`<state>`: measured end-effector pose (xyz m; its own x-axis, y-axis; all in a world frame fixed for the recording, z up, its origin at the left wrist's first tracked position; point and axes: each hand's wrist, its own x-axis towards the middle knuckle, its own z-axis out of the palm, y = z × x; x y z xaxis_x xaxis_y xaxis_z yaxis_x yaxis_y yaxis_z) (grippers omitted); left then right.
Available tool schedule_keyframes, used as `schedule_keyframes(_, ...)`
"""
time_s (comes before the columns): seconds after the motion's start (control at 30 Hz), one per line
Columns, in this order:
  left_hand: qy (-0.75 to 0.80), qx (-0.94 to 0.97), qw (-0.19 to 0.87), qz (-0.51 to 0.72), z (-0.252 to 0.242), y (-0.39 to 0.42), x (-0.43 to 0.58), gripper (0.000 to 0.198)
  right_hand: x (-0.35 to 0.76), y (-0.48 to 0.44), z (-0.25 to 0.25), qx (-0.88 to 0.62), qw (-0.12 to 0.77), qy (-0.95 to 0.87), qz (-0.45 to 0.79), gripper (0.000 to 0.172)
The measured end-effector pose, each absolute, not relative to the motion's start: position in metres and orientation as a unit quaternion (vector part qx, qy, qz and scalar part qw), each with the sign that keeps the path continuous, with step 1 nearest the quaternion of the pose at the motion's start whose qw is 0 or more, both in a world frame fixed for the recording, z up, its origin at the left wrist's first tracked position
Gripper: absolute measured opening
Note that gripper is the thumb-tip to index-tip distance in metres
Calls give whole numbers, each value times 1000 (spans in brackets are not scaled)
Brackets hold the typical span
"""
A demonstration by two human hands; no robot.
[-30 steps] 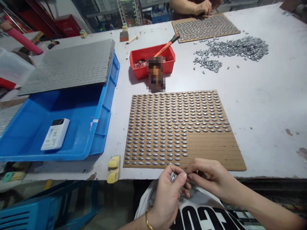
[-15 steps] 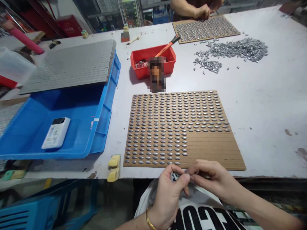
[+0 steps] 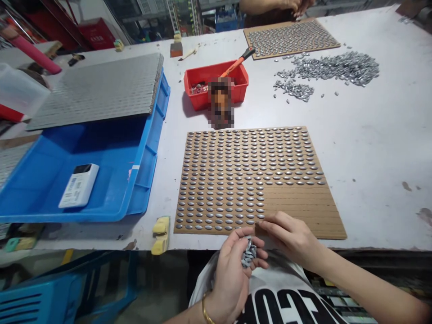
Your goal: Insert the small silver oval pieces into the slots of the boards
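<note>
My left hand (image 3: 234,265) is cupped, palm up, at the table's front edge. In it lies a small heap of grey metal oval pieces (image 3: 249,253), pointed at both ends. My right hand (image 3: 290,236) reaches over the front of a brown grooved board (image 3: 300,204). Its thumb and fingertips pinch together at the end of a row, on a small metal oval piece mostly hidden by the fingers. Rows of the same ovals (image 3: 219,180) cover the back and left of the board; bare grooves show at the front right.
Behind the board stands a red bin (image 3: 195,101) with an orange-handled tool (image 3: 232,67). A loose pile of metal ovals (image 3: 351,67) lies at back right, near another person's hands (image 3: 299,6) and filled board (image 3: 293,38). At left is a blue crate (image 3: 135,189).
My right hand has moved from my left fingertips forward onto the board. The left hand has opened somewhat, showing more of the metal pieces. The other person's hands have risen from their board.
</note>
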<state>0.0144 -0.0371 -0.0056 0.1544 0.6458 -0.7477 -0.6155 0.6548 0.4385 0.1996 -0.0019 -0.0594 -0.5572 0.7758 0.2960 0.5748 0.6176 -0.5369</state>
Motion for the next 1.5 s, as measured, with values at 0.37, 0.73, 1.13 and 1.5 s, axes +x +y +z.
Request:
schedule_keyframes(0.37,496,51,766,406,-10,-39,12,23,196,1,-56,-384,205,-888,147,26)
schedule_keyframes(0.73,505,23,753,421,-4,-38,16,19,186,-10,-19,-398,342,-777,348,26)
schedule_keyframes(1.13,475,-8,788,391,-6,-40,16,20,192,-17,-25,-442,323,-758,355,22)
schedule_keyframes(1.5,517,0,736,437,1,-40,3,17,191,-18,-63,-390,260,-871,145,32)
